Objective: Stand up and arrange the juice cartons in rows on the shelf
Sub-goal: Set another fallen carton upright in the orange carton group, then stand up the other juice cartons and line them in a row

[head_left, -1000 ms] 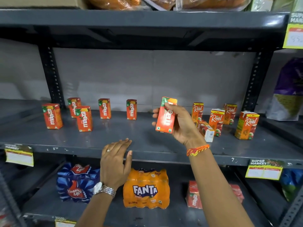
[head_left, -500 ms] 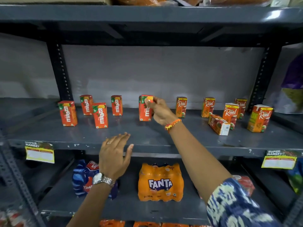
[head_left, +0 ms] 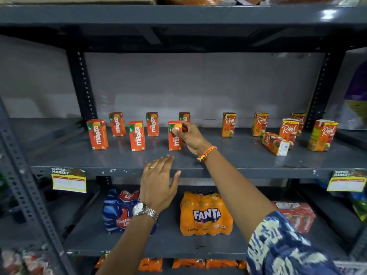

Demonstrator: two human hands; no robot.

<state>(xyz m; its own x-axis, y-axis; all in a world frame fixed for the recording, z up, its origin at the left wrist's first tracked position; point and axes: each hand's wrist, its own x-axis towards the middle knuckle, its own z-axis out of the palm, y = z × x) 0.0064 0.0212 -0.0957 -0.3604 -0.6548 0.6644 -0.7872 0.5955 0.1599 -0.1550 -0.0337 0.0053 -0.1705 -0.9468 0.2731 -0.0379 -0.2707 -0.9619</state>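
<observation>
Several orange-red Maaza cartons stand in two loose rows on the left half of the grey shelf (head_left: 218, 155). My right hand (head_left: 190, 135) grips the top of one upright Maaza carton (head_left: 174, 140) that stands in the front row, right of another front carton (head_left: 137, 135). A back-row carton (head_left: 184, 117) shows just behind my fingers. On the right stand several Real cartons, such as one at the back (head_left: 228, 125). One Real carton (head_left: 275, 143) lies on its side. My left hand (head_left: 158, 183) hovers open at the shelf's front edge.
The shelf below holds a blue Thums Up pack (head_left: 121, 211), an orange Fanta pack (head_left: 205, 214) and a red pack (head_left: 296, 215). Dark perforated uprights (head_left: 81, 84) frame the bay. Yellow price tags (head_left: 68, 180) hang on the shelf edge. Bags fill the far right.
My right hand carried the Maaza carton left from in front of the Real cartons, reached toward the back row, and now holds it standing in the front row. My left hand barely moved.
</observation>
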